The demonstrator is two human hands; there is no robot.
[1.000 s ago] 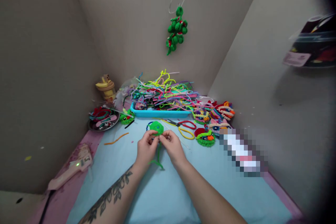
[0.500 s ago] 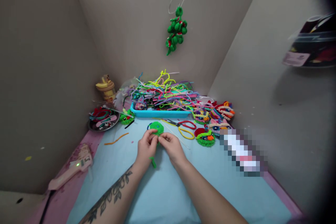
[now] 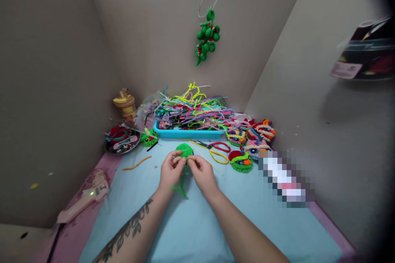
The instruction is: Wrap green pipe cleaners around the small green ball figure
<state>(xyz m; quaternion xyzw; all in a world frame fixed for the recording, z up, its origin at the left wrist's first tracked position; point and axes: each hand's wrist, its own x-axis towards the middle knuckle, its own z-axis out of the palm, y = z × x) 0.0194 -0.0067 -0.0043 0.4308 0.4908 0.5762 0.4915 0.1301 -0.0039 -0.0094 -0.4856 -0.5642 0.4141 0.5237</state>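
Note:
Between my hands is a round green pipe-cleaner piece [image 3: 184,148] with a bit of blue on it, held above the light blue table cover [image 3: 197,222]. My left hand [image 3: 171,169] pinches its left side between thumb and fingers. On the other side, the fingertips of my right hand [image 3: 202,171] are closed on its lower right edge. A thin green strand [image 3: 182,187] hangs below the piece between my wrists, with a forked end. My fingers hide the lower part of the piece.
A blue tray [image 3: 191,134] heaped with coloured pipe cleaners stands at the back. Scissors [image 3: 219,150] lie right of my hands, near several finished fuzzy pieces [image 3: 241,161]. A metal bowl [image 3: 122,146], an orange pipe cleaner [image 3: 137,163] and a pink glue gun [image 3: 83,203] are on the left.
The green piece has turned between my fingers, so its blue part has shifted from the left edge to the right. The hanging strand now shows longer and forked.

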